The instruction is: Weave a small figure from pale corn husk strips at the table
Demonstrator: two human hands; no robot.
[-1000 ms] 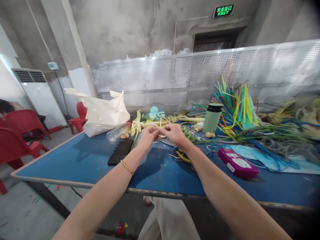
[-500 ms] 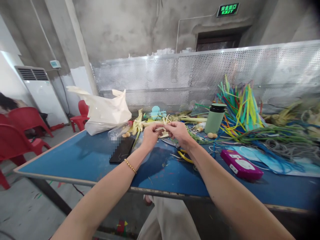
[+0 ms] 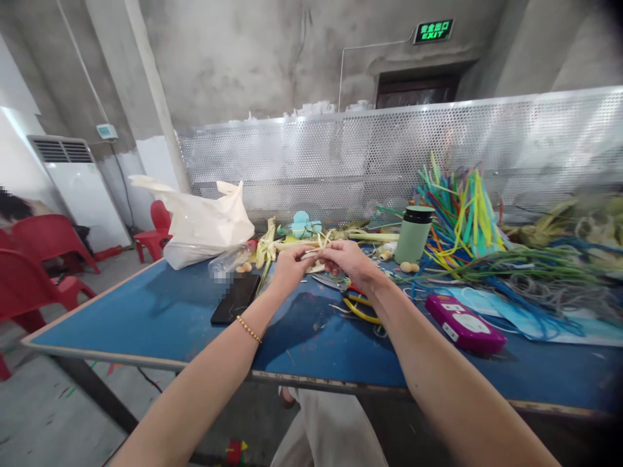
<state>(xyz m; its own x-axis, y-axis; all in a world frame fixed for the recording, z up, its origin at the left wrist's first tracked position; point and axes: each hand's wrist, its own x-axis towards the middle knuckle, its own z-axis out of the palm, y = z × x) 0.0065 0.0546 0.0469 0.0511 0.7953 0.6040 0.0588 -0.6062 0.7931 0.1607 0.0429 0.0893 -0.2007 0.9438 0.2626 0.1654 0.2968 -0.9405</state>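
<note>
My left hand (image 3: 289, 267), with a gold bead bracelet (image 3: 249, 329) on its wrist, is closed in a pinch on a thin pale strip (image 3: 309, 252) that looks like dried plant fibre. Close beside it my right hand (image 3: 348, 261) pinches the same strip, whose split ends stick up between the hands. The fingers hide part of the strip. Below the right hand lies a cutting tool with yellow and red handles (image 3: 361, 314). A dark phone-like slab (image 3: 235, 299) rests left of the left forearm.
A white plastic bag (image 3: 207, 224) and a clear bottle (image 3: 228, 259) stand at the back left. Right of my hands are a green tumbler (image 3: 414, 237), colourful strips (image 3: 470, 214), tangled cords (image 3: 525, 266) and a purple box (image 3: 464, 324). A perforated metal panel (image 3: 292, 155) backs the blue table (image 3: 131, 311).
Both hands stay together and shift slightly; the right fingers have curled in again around the strip. The strip's pale ends show more above the fingers than a second ago. The camera view has wobbled.
</note>
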